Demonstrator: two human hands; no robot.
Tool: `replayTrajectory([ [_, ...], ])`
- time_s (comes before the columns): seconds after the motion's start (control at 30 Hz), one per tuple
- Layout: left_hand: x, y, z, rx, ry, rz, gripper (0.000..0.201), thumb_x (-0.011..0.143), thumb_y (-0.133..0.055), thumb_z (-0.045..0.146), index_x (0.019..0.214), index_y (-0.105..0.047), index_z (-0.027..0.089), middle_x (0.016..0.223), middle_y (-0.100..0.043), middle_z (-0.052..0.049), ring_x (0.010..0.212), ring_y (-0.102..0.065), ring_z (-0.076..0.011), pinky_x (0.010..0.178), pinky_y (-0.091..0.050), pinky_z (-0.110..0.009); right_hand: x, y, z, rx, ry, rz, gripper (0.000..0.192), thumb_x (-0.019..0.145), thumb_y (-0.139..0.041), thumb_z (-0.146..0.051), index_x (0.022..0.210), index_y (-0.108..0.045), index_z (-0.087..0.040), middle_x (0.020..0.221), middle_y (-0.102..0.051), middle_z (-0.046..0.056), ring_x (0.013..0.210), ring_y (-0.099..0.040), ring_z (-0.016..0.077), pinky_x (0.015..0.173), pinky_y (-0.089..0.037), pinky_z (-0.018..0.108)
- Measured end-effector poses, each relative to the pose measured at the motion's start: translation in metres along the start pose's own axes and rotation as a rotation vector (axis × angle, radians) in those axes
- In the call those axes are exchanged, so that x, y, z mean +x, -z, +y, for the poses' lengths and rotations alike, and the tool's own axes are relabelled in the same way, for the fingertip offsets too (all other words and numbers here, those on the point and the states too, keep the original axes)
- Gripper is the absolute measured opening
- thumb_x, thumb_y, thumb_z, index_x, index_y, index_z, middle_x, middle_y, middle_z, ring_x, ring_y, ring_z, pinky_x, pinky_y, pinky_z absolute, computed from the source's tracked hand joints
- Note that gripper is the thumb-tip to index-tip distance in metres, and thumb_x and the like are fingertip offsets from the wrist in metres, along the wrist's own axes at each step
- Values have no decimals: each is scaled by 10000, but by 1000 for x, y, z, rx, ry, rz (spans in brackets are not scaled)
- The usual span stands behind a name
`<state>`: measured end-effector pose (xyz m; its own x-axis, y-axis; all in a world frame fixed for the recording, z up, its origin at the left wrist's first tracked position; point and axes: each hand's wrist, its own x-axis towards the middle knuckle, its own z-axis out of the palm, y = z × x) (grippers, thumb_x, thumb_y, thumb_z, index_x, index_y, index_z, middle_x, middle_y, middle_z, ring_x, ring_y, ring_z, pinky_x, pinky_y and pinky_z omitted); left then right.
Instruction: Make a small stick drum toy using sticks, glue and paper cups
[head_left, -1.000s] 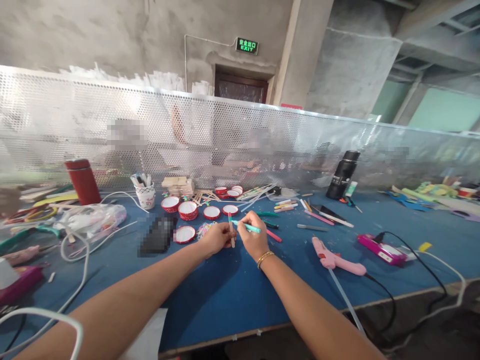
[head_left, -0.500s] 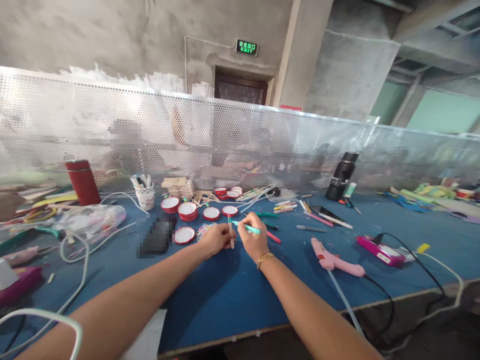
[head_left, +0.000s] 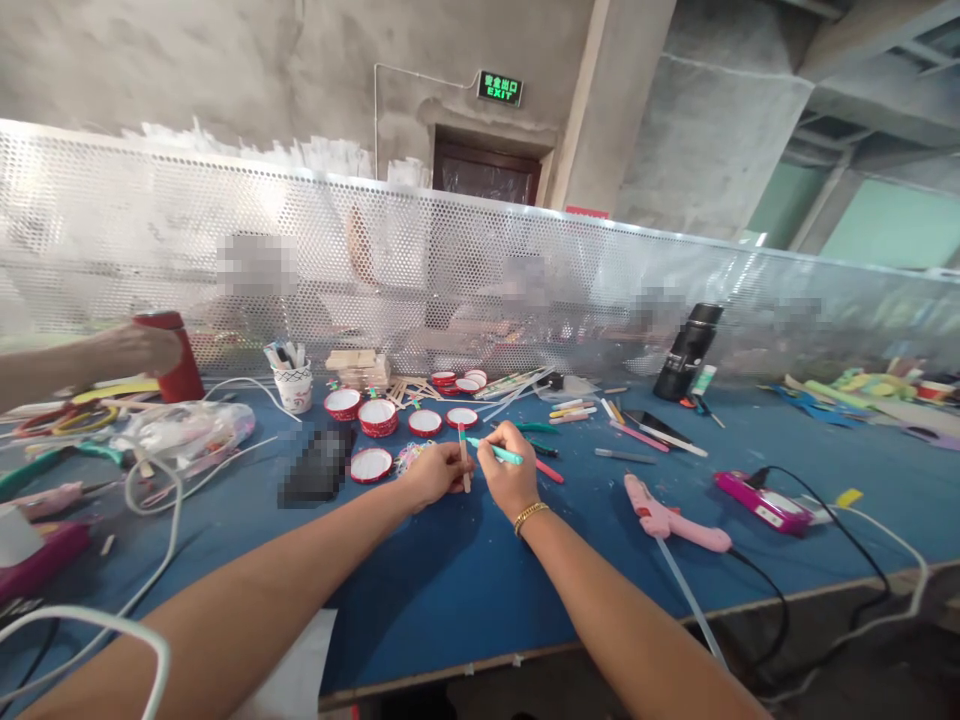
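Observation:
Between the fingers of my left hand [head_left: 439,474] a wooden craft stick [head_left: 465,470] stands nearly upright, its top end coloured red and green. My right hand [head_left: 510,470] grips a turquoise marker [head_left: 501,452], with the tip at the upper part of the stick. Just behind my left hand lie colourful thin bands [head_left: 414,456] and a round, red-rimmed white lid [head_left: 371,465]. More red-rimmed round pieces [head_left: 377,417] stand further back, some stacked. A red marker [head_left: 550,472] lies beside my right hand.
A pink glue gun [head_left: 671,520] and a magenta power strip [head_left: 765,502] with cables lie right. A black bottle [head_left: 686,355] stands behind them. At left are a paper cup of pens [head_left: 292,385], a dark phone-like object [head_left: 316,468], and another person's hand [head_left: 154,352] at a red flask [head_left: 184,365].
Another person's arm has come in from the left and reaches the red flask. My hands keep nearly the same pose on stick and marker; the view has shifted slightly.

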<state>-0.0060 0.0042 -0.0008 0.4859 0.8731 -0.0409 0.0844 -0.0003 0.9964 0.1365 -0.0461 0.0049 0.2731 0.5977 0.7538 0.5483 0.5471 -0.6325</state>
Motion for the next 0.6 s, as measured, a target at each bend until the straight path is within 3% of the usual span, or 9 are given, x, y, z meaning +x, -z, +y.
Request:
replayTrajectory([
  [0.2, 0, 0, -1, 13, -11, 16, 304, 706, -881, 315, 703, -613, 173, 610, -631, 41, 569, -602, -96, 599, -498, -211, -1, -2, 0, 22, 22, -41, 162, 832, -553, -312, 703, -476, -250, 608, -540, -40, 573, -545, 153, 616, -415, 279],
  [0.43, 2, 1, -3, 10, -13, -15, 274, 719, -874, 315, 732, -637, 177, 641, -646, 31, 584, -622, -104, 598, -489, -213, 1, 1, 2, -13, -3, 20, 163, 814, -548, -307, 686, -463, -251, 597, -526, -42, 559, -513, 151, 605, -399, 280],
  [0.6, 1, 1, -3, 4, -17, 4, 281, 721, -868, 304, 721, -619, 173, 653, -656, 23, 594, -621, -110, 615, -492, -226, 0, -1, 0, 24, 20, -36, 156, 827, -554, -296, 698, -480, -250, 610, -547, -38, 575, -542, 155, 616, -423, 281],
])
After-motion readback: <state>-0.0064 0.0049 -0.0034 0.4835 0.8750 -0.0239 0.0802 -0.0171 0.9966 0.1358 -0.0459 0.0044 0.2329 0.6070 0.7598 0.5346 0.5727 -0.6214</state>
